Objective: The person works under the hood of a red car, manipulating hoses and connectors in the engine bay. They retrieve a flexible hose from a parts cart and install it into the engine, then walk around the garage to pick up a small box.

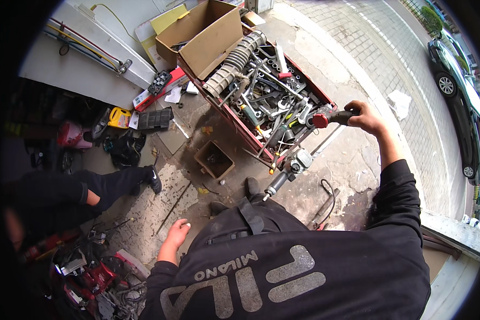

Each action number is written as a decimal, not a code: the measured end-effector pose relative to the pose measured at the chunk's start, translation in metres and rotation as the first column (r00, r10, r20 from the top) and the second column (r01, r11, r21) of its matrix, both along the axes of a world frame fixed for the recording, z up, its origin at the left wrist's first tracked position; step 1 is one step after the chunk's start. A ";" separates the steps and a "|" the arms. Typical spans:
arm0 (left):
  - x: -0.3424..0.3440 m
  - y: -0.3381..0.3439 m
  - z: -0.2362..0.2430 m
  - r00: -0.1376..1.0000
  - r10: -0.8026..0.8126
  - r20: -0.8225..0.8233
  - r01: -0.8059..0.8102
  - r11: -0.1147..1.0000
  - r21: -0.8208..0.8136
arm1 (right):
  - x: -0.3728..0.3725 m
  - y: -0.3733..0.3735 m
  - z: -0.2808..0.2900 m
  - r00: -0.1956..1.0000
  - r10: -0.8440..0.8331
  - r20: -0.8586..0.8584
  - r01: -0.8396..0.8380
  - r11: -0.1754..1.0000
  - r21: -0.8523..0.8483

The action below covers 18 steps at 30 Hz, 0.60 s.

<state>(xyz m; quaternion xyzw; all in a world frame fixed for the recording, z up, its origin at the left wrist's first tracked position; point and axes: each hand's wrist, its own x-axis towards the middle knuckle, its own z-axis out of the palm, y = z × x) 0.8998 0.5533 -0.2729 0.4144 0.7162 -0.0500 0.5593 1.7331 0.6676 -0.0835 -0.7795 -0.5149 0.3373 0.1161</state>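
Currently, a red-and-black tool [329, 118] is gripped in your right hand [365, 118] at the right-hand corner of the loaded tool tray [317, 85]. It is held, not yet visibly at work; what remains cannot be told. Your left hand [175, 238] hangs relaxed, apparently holding nothing.

The right hand [364, 116] covers the grip end of the red-and-black tool [333, 117]; whatever sits inside the brown bin [225, 172] is too dark for me to tell.
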 end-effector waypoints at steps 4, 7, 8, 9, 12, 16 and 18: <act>-0.004 -0.009 0.001 0.999 -0.031 0.026 0.033 0.997 -0.063 | -0.012 -0.007 0.016 0.971 0.150 0.187 -0.157 0.987 0.026; -0.012 -0.023 0.000 0.998 -0.062 -0.020 0.059 0.989 -0.132 | -0.020 -0.003 0.016 0.945 0.190 0.266 -0.219 0.972 0.082; -0.017 -0.029 0.000 0.995 -0.085 -0.055 0.077 0.986 -0.147 | -0.021 0.000 0.013 0.947 0.169 0.275 -0.202 0.974 0.098; -0.021 -0.033 -0.001 0.992 -0.086 -0.091 0.070 0.984 -0.164 | -0.023 0.003 0.008 0.948 0.149 0.282 -0.188 0.976 0.113; -0.027 -0.044 -0.005 0.996 -0.087 -0.027 0.077 0.966 -0.246 | -0.031 0.014 -0.019 0.933 0.135 0.335 -0.214 0.953 0.212; -0.015 -0.042 0.003 0.985 -0.154 0.081 0.173 0.920 -0.353 | -0.050 0.014 -0.067 0.869 0.144 0.473 -0.292 0.921 0.256; -0.001 -0.039 0.013 0.991 -0.127 0.032 0.130 0.923 -0.363 | -0.059 0.005 -0.088 0.862 0.106 0.496 -0.271 0.922 0.275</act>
